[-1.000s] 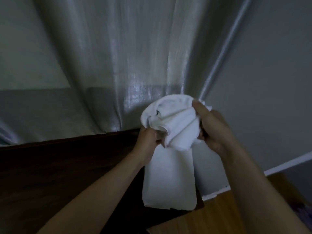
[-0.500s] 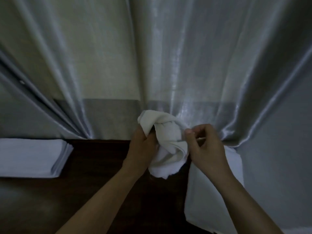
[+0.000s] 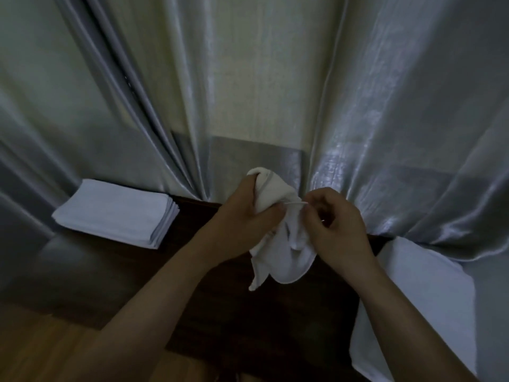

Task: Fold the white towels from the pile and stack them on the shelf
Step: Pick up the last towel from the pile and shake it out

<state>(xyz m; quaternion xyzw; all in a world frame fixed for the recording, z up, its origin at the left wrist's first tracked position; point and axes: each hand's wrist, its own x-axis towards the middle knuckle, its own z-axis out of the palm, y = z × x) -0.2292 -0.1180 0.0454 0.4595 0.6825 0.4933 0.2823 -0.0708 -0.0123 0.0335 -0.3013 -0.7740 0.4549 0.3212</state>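
Behind everything, a silvery curtain hangs in deep folds across the whole background, its lower edge meeting a dark wooden surface that fills the middle of the view. At the right edge of that surface a white cloth lies draped, its top tucked under the curtain. To the far left, a stack of folded white towels rests flat on the dark surface against the curtain, well apart from the hands. Above the dark surface, at centre, a crumpled white towel is held in the air, its loose end dangling. The left hand grips the bunched upper part, fingers curled round it. The right hand pinches a thin edge of the same towel between thumb and fingertips.
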